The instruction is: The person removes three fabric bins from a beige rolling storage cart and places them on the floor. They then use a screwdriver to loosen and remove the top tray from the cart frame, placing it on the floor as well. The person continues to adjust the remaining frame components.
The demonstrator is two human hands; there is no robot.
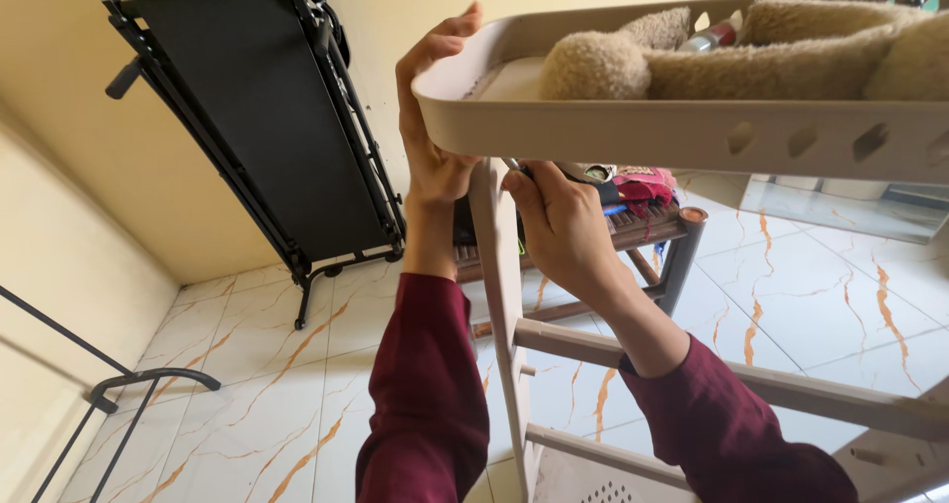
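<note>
Indoors, marble-look tile floor (297, 365) w/ folded treadmill (257, 118); left hand (435, 118) grips beige tray rim (613, 132), right hand (559, 221) pinches a small tool.

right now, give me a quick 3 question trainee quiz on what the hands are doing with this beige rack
1. True or false: the left hand grips the corner of the top tray.
2. Where is the right hand? A) inside the tray B) under the tray, by the upright post C) on the folded treadmill
3. What lies in the tray?

Key:
1. True
2. B
3. Fuzzy tan items and a small bottle
</note>
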